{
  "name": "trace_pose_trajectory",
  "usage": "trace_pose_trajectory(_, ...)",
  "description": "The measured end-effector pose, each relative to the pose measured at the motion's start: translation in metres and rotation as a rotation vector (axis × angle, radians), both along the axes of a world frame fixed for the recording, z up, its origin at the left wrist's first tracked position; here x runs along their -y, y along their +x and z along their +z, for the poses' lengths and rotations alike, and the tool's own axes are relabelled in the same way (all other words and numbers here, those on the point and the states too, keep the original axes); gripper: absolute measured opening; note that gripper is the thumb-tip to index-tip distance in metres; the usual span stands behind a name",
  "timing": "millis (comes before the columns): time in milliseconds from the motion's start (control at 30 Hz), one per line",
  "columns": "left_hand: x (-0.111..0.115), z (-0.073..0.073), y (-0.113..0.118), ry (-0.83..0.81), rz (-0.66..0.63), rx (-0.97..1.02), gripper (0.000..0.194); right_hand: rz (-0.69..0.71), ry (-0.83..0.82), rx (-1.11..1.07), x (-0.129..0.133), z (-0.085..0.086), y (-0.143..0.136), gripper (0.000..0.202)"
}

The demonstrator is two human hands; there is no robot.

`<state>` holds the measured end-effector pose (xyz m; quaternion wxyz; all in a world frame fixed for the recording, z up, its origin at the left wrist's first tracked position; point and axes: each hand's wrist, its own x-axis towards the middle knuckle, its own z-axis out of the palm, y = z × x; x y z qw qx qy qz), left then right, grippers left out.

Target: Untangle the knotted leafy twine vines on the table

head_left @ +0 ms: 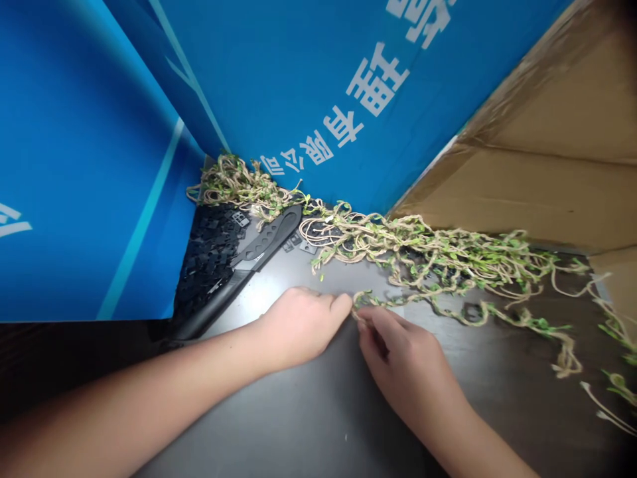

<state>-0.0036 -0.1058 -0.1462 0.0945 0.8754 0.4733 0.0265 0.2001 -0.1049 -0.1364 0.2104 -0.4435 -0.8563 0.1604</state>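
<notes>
My left hand [308, 325] is closed in a pinch at one end of a leafy twine garland [432, 304], tan cord with small green leaves. Close beside it, my right hand [408, 352] pinches the same cord between thumb and fingers. The short bit between both hands is partly hidden by the fingertips. From there the strand runs right across the dark grey table [298, 418] to a frayed end. Just behind it lies a long tangled heap of similar leafy twine [448, 249].
A long black tool [269, 242] with a row of cut-outs lies slanting left of my hands. Beyond it are many small black flat pieces [212, 245] and another twine bundle [233, 182]. Blue printed panels [308, 79] and a cardboard box [557, 179] wall the back.
</notes>
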Motion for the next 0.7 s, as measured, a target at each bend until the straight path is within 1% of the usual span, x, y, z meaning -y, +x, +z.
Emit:
trace_pose_trajectory(100, 0.0, 0.001, 0.0, -0.017, 0.001, 0.007, 0.004, -0.002, 0.007, -0.029, 0.0, -0.005, -0.001, 0.019)
trace_pose_trajectory(233, 0.0, 0.0, 0.001, 0.015, -0.007, 0.007, 0.002, 0.028, 0.005, -0.098, -0.002, -0.011, 0.001, 0.026)
trace_pose_trajectory(400, 0.0, -0.002, 0.0, 0.039, -0.018, 0.011, 0.005, 0.024, -0.031, -0.096, -0.002, -0.012, 0.003, 0.03)
trace_pose_trajectory(467, 0.0, -0.002, 0.0, 0.048, -0.012, 0.02, 0.005, 0.021, -0.029, -0.079, -0.001, -0.011, 0.003, 0.027)
trace_pose_trajectory(567, 0.001, -0.003, 0.0, 0.064, -0.009, 0.035, 0.006, 0.02, -0.002, -0.06, 0.0, -0.011, 0.002, 0.013)
trace_pose_trajectory(700, 0.001, -0.003, 0.0, 0.072, -0.015, 0.047, 0.006, 0.015, -0.006, -0.086, -0.002, -0.013, 0.001, 0.008)
